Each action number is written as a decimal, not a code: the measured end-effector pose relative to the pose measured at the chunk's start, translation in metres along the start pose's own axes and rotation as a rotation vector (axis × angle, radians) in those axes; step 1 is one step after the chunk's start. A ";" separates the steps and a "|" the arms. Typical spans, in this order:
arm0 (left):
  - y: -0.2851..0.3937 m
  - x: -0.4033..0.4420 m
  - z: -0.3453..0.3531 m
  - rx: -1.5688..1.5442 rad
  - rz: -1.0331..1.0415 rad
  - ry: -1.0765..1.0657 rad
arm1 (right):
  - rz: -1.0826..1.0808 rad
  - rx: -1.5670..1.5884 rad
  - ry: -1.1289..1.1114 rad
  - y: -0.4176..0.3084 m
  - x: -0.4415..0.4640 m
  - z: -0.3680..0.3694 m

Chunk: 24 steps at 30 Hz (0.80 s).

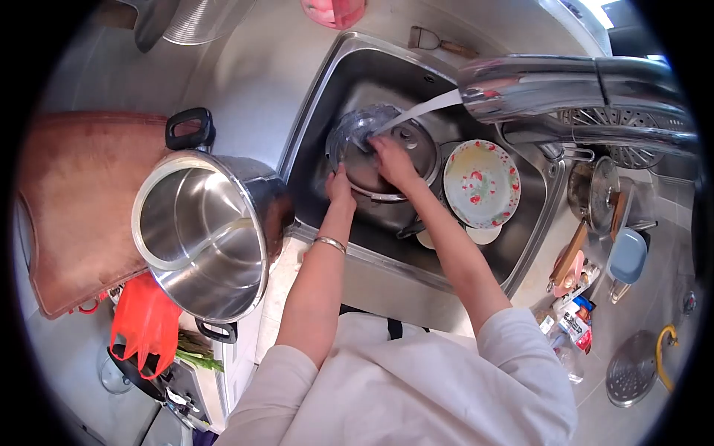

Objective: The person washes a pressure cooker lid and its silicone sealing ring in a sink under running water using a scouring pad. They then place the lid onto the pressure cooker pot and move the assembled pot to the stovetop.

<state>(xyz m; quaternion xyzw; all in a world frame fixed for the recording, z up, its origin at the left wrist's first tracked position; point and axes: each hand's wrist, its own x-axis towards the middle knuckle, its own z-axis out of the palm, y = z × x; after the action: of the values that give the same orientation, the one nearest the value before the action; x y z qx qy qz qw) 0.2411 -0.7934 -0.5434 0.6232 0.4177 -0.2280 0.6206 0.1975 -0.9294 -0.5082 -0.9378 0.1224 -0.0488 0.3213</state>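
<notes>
While the tap (535, 89) runs, my left grip (341, 186) holds the rim of a round lid (420, 151) in the sink (357, 74), upper centre of frame; whether my right grip (392, 160), over it, holds anything, I can't tell.

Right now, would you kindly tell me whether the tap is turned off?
No, a stream of water runs from the tap toward the right hand.

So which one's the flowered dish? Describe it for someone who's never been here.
Start at the steel sink below the big shiny tap. Inside it, to the right of the round metal piece under the running water, sits a round dish. Its pale inside carries red flower-like patterns, unlike the plain shiny metal beside it.
</notes>
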 end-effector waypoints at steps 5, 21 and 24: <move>0.030 -0.025 0.001 0.248 0.358 -0.084 | -0.057 0.219 0.008 -0.035 -0.023 -0.018; 0.064 -0.058 0.018 0.553 0.885 0.073 | 0.358 0.339 0.001 -0.007 0.038 0.014; 0.060 -0.051 0.022 0.531 0.923 0.145 | 0.326 0.282 0.141 0.006 -0.001 0.035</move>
<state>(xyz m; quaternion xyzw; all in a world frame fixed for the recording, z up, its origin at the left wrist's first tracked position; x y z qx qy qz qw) 0.2663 -0.8201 -0.4705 0.8917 0.0701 0.0142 0.4469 0.2011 -0.9126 -0.5393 -0.8456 0.2866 -0.0782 0.4435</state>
